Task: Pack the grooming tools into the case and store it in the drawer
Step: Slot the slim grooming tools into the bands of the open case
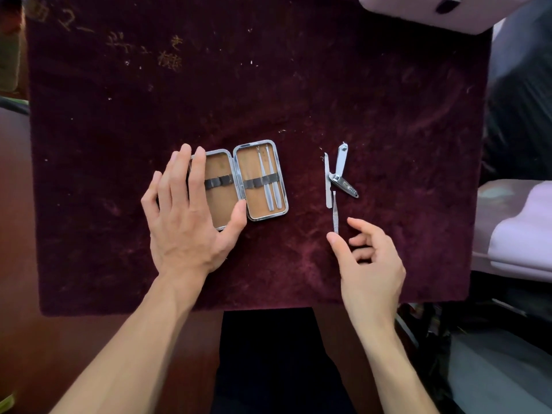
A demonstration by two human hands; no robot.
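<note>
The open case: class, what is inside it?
The case holds two slim metal tools under the right elastic band. The left hand covers part of the left half.

A dark maroon velvety cloth (pixel 268 85) covered the surface. On it lay an open metal-framed case (pixel 239 182) left of centre; to its right, well apart, sat a nail clipper (pixel 342 174), a flat metal tool (pixel 328 182) just beside it, and — nearer — a thin file (pixel 335 213).
</note>
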